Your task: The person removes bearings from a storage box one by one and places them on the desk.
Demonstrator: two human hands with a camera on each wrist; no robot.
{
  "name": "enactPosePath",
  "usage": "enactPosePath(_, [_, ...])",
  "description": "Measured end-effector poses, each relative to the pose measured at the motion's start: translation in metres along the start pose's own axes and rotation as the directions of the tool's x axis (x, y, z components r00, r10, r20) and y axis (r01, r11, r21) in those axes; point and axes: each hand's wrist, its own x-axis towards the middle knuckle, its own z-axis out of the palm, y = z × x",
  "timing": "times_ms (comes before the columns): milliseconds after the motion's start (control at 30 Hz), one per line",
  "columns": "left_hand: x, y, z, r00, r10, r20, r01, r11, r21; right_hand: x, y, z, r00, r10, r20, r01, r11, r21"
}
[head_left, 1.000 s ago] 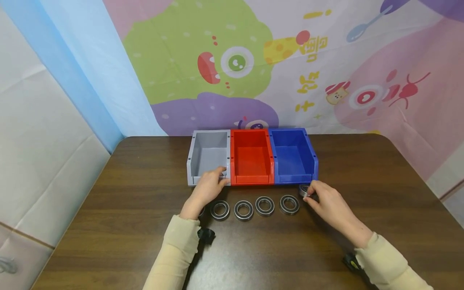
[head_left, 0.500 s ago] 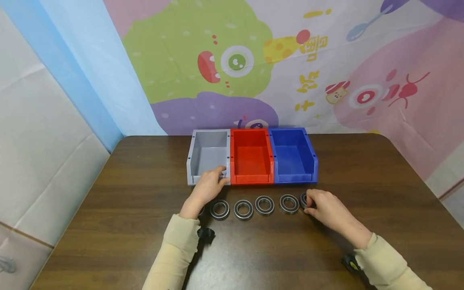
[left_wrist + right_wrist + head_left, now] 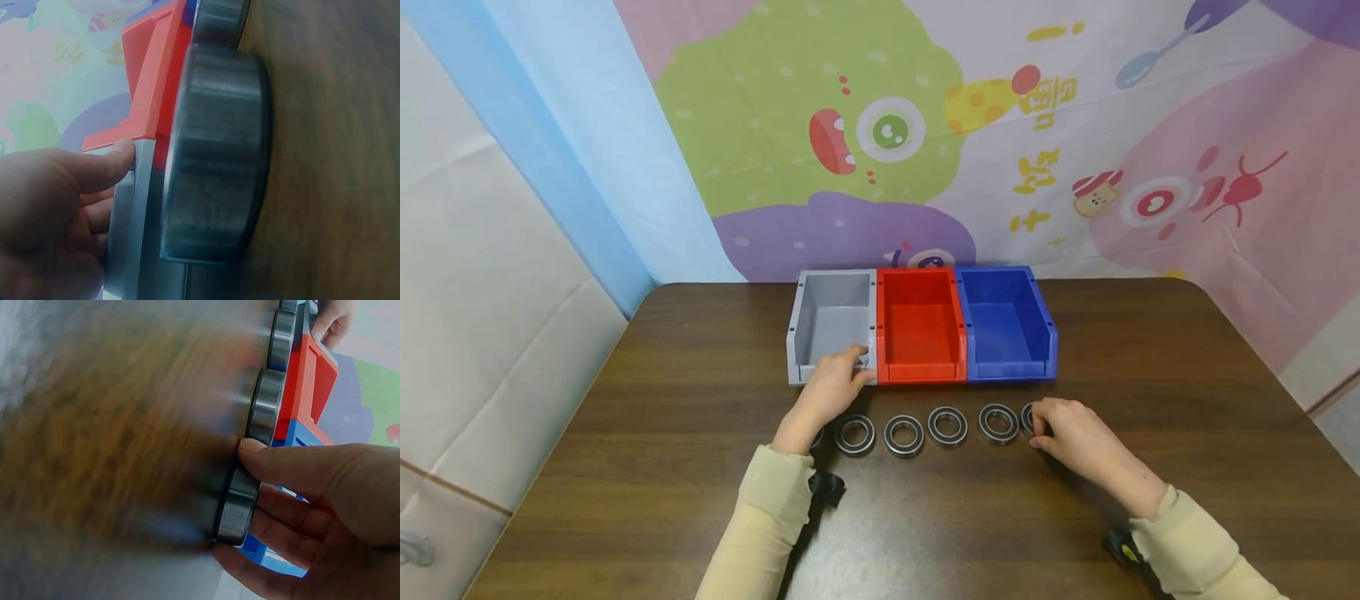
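My left hand point(image 3: 827, 387) grips the front edge of the grey bin point(image 3: 838, 287) at its right corner; in the left wrist view the thumb lies on the edge and the fingers curl behind it. At the right end of a row of ball bearings, my right hand point(image 3: 1078, 429) holds a steel bearing point(image 3: 237, 509) between thumb and fingers, low at the table. This bearing lies flat beside a neighbouring bearing point(image 3: 998, 424). Further left in the row are more bearings, including one point(image 3: 947, 426) and another point(image 3: 904, 436). The leftmost one point(image 3: 817, 440) is mostly hidden by my left hand.
A red bin point(image 3: 920, 333) and a blue bin point(image 3: 1002, 325) adjoin the grey one, all standing on the brown wooden table point(image 3: 700, 492). Behind them hangs a cartoon-printed cloth point(image 3: 812, 108). Black straps show at both wrists.
My right hand has brought the bearing down and back from near the blue bin's front to the end of the row, laying it flat. The left hand has stayed still.
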Motion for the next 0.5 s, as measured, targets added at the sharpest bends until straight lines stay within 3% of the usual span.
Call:
enactPosePath(333, [-0.0002, 0.0012, 0.0004, 1.0, 0.002, 0.008, -0.002, 1.0, 0.006, 0.0005, -0.0052, -0.0036, 0.998, 0.07, -0.002, -0.07, 0.998, -0.001])
enactPosePath(500, [-0.0018, 0.0008, 0.0011, 1.0, 0.015, 0.012, -0.016, 1.0, 0.009, 0.0025, -0.0099, -0.0062, 0.995, 0.081, -0.055, -0.08, 0.997, 0.006])
